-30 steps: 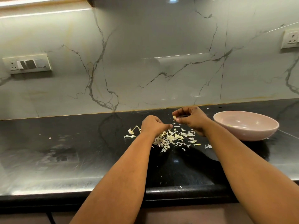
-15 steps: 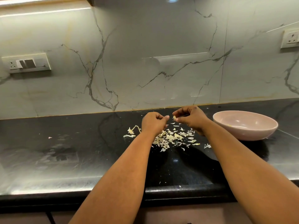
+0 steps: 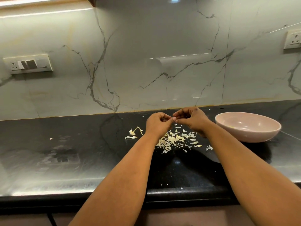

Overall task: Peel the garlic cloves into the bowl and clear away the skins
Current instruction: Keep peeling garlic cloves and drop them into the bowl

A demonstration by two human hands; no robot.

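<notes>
My right hand [image 3: 193, 120] holds a small garlic clove up above the counter, its fingers curled round it so that the clove is almost wholly hidden. My left hand [image 3: 157, 123] has come up against it, and its thumb and fingertips pinch at the clove where the two hands meet. Below them a pile of pale garlic skins [image 3: 174, 140] lies scattered on the black counter [image 3: 81, 144]. A pink bowl [image 3: 244, 133] stands to the right of my right hand, with a bit of something pale inside.
A dry garlic stem with root scraps [image 3: 136, 130] lies left of the pile, and a stray flake [image 3: 51, 138] farther left. Tiny scraps dot the front edge [image 3: 162, 195]. The marble wall behind carries a switch plate [image 3: 28, 64] and a socket [image 3: 293, 39].
My left hand has lifted from just above the skin pile and moved right to meet my right hand's fingertips. My right hand has stayed nearly where it was.
</notes>
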